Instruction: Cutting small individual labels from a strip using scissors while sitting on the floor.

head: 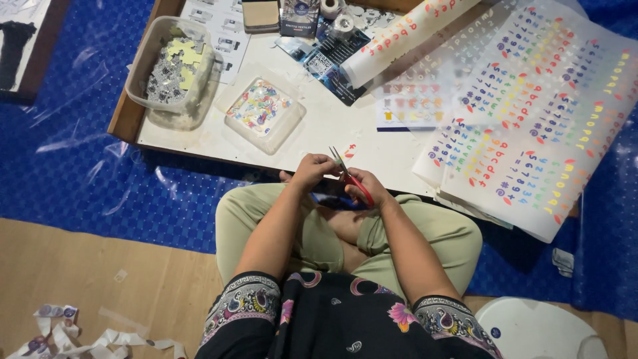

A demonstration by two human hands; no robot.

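A patterned dark top [332,319] fills the near view, above crossed legs in khaki trousers [266,213]. The right hand [369,187] grips red-handled scissors [352,179], blades up, just off the board's [319,133] near edge. The left hand [312,169] pinches a small piece at the blades; what it is cannot be told. Letter sheets [531,113] overhang the board's right edge; two tubs [262,110] sit toward its left.

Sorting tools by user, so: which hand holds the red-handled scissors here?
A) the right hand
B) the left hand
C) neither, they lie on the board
A: the red handles of the scissors sit in the right hand, while the left hand pinches beside the blades.
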